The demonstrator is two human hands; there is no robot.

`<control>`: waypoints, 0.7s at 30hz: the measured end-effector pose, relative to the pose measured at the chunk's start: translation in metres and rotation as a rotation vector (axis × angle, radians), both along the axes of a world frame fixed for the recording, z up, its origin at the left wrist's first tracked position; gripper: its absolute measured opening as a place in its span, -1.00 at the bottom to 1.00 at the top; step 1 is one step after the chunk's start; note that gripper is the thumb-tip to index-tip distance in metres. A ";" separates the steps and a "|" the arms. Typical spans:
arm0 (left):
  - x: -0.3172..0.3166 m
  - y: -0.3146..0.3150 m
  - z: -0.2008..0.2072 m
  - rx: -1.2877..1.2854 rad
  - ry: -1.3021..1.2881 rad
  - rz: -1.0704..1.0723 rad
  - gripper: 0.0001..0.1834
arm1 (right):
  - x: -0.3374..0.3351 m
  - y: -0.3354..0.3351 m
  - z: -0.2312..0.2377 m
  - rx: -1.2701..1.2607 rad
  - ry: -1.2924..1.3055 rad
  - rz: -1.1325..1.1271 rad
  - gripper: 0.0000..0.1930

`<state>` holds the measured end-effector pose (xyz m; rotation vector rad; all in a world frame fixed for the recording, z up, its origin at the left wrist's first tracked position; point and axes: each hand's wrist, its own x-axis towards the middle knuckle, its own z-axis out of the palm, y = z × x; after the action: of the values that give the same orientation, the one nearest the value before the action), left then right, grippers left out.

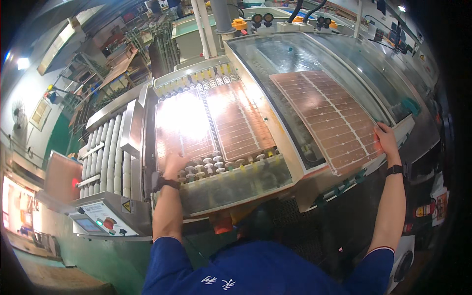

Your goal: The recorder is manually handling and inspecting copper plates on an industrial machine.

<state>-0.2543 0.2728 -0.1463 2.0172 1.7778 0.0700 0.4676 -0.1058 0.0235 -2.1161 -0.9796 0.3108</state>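
At 3 o'clock in the view, the right hand (388,139) has its fingers pinching the near right edge of a copper-coloured panel (328,117) patterned with pale lines. This panel lies between 2 and 3 o'clock, slanted across a glass cover (302,58), its near end reaching the cover's frame. The left hand (174,163), toward 9 o'clock, is at the near end of a left-lying copper panel (184,135), partly washed out by glare; blur hides whether its fingers are spread or pressed together. Just beside that panel, toward 12 o'clock, lies a middle copper panel (239,123); both rest on white wheel rollers (208,165). A control box (101,223) with a screen sits at 8 o'clock.
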 end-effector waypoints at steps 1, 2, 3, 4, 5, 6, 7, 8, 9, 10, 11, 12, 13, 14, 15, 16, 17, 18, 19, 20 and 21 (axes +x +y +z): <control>0.008 -0.007 -0.004 0.005 0.001 0.011 -0.20 | -0.002 0.003 -0.001 0.005 0.001 0.011 -0.54; 0.022 -0.013 -0.008 0.106 0.157 0.057 -0.14 | -0.001 0.004 -0.003 0.026 0.001 -0.008 -0.54; 0.029 -0.017 -0.007 0.207 0.313 0.102 -0.09 | 0.000 0.005 -0.004 0.047 0.001 -0.028 -0.54; 0.028 -0.011 0.001 0.066 0.221 0.070 0.00 | 0.004 0.008 -0.007 0.049 0.000 -0.027 -0.54; 0.033 -0.009 0.007 0.064 0.220 0.066 0.00 | 0.008 0.007 -0.009 0.029 -0.020 -0.034 -0.52; 0.039 -0.009 0.012 0.047 0.215 0.065 0.01 | 0.012 0.005 -0.010 0.009 -0.041 -0.042 -0.51; 0.045 -0.007 0.015 0.029 0.210 0.062 0.01 | 0.016 0.002 -0.012 0.006 -0.042 -0.048 -0.51; 0.044 -0.005 0.016 0.028 0.212 0.065 0.01 | 0.012 0.004 -0.011 0.011 -0.084 -0.047 -0.50; 0.043 -0.003 0.017 0.026 0.231 0.079 0.02 | 0.009 0.005 -0.011 0.015 -0.126 -0.047 -0.48; 0.042 -0.002 0.017 0.023 0.249 0.092 0.04 | 0.006 0.007 -0.009 0.014 -0.123 -0.046 -0.48; 0.047 -0.002 0.019 0.022 0.251 0.084 0.04 | 0.002 0.005 -0.004 0.000 -0.071 -0.026 -0.48; 0.051 -0.003 0.021 0.030 0.256 0.082 0.03 | 0.000 0.003 -0.001 -0.014 -0.018 -0.008 -0.48; 0.056 -0.003 0.022 0.038 0.261 0.078 0.03 | 0.000 0.001 -0.003 -0.017 -0.017 -0.018 -0.48; 0.063 -0.004 0.024 0.038 0.261 0.063 0.03 | -0.002 -0.002 -0.004 0.013 -0.065 -0.033 -0.53; 0.070 -0.005 0.024 0.038 0.261 0.048 0.00 | -0.003 -0.008 -0.003 0.042 -0.115 -0.050 -0.57; 0.078 -0.006 0.024 0.038 0.260 0.031 -0.03 | -0.003 -0.013 -0.002 0.037 -0.116 -0.069 -0.57; 0.066 -0.001 0.009 0.041 0.262 0.033 -0.03 | -0.019 -0.003 0.008 0.053 0.010 -0.014 -0.64; 0.040 0.010 -0.016 0.233 0.144 -0.020 -0.09 | -0.035 0.012 0.023 0.075 0.132 0.055 -0.69; 0.035 0.013 -0.033 0.416 0.020 -0.095 -0.15 | -0.040 0.026 0.024 0.115 0.148 0.108 -0.72; 0.093 -0.008 -0.017 0.450 -0.084 -0.090 -0.29 | -0.032 0.010 0.015 0.126 0.150 0.072 -0.72; 0.136 -0.033 0.008 0.430 -0.105 -0.152 -0.29 | -0.028 0.003 0.012 0.109 0.091 0.049 -0.72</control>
<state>-0.1183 0.2399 -0.1386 2.3859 1.6417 0.5417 0.4400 -0.1029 0.0358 -1.9647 -0.9745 0.3675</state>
